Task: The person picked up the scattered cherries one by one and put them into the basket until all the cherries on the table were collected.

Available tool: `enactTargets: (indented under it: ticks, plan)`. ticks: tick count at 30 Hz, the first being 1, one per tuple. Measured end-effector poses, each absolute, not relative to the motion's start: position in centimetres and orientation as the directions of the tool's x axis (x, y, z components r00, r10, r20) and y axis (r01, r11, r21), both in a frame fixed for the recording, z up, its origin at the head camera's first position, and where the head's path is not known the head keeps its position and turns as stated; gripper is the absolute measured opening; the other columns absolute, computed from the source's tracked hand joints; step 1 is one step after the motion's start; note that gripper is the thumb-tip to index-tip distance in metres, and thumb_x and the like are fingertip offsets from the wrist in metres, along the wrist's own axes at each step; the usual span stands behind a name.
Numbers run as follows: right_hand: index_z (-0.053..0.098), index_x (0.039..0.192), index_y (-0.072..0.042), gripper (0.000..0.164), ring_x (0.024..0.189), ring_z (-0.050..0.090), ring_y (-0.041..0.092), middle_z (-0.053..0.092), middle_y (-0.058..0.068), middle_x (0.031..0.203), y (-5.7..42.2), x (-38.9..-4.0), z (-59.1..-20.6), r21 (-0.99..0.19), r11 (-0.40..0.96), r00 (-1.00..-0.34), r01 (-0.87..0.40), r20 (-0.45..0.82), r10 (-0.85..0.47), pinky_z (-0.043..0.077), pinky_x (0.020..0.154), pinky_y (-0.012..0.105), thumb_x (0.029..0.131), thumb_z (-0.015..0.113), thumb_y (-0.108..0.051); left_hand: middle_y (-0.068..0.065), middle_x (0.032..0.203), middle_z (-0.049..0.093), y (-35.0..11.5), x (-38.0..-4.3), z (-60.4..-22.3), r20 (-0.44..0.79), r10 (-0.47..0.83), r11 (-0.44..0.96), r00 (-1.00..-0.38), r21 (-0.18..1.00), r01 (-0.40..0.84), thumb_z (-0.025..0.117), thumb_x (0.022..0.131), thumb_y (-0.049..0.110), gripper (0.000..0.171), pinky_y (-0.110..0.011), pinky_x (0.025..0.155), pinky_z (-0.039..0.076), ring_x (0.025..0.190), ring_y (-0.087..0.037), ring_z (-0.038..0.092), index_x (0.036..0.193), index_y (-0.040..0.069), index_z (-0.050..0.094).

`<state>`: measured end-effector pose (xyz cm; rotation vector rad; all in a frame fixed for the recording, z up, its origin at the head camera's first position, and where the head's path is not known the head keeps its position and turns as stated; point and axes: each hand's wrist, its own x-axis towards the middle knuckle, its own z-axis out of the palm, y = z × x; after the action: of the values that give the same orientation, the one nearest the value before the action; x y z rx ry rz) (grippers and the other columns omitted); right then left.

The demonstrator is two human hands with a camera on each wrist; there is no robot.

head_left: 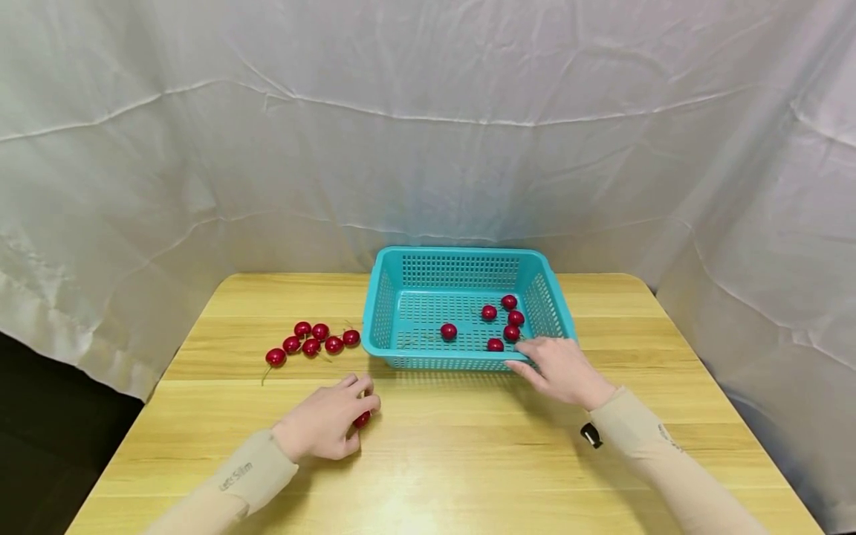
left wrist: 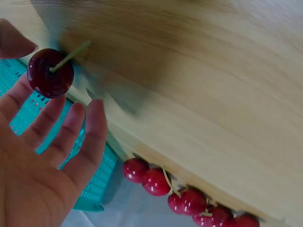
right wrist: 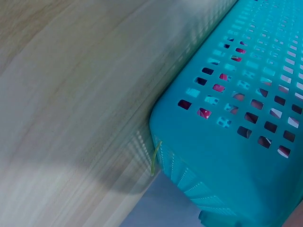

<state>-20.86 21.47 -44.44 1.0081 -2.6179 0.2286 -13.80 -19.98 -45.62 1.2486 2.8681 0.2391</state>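
Note:
My left hand [head_left: 328, 420] is low over the table, in front of the basket, and pinches a dark red cherry [left wrist: 49, 73] between thumb and fingers. The cherry's green stem points away from the palm in the left wrist view. My right hand [head_left: 558, 368] grips the front rim of a turquoise plastic basket [head_left: 438, 362] near its right corner, thumb outside and fingers over the edge. Inside the basket lie several cherries [head_left: 449, 331], most of them toward the right. In the right wrist view the perforated basket wall [right wrist: 203, 137] hides most of that hand.
Several more cherries [head_left: 310, 347] with stems lie in a loose cluster on the wooden table [head_left: 455, 461], left of the basket. A thin green stem [right wrist: 155, 158] shows by the basket's corner. A pale cloth [head_left: 461, 163] hangs behind the table and along its sides.

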Motion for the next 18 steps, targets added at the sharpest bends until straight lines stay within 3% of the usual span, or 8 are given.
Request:
enactTargets:
  ticks: [13,18]
  plan:
    - [0.075,0.105,-0.008,0.032,0.086,0.075,0.024,0.078,0.009,0.098,21.45,-20.83,-44.31,-0.035,0.739,-0.703,-0.673,0.341,-0.624,0.06,0.068,0.043,0.095,0.067,-0.037,0.007,0.09,0.043,-19.41,-14.48,-45.7,-0.047,0.712,0.696,-0.701,0.182,0.695,0.072,0.066,0.005,0.034,-0.023,0.061,0.037,0.08,-0.011,0.039,0.09,0.021,0.054]
    - [0.075,0.106,-0.008,0.033,0.088,0.075,0.025,0.078,0.009,0.1,21.47,-20.85,-44.29,-0.038,0.74,-0.705,-0.672,0.338,-0.623,0.06,0.069,0.044,0.096,0.066,-0.037,0.008,0.085,0.04,-19.47,-14.71,-45.73,-0.057,0.711,0.698,-0.701,0.172,0.695,0.071,0.067,0.0,0.032,-0.026,0.066,0.044,0.077,-0.01,0.037,0.081,0.02,0.05]
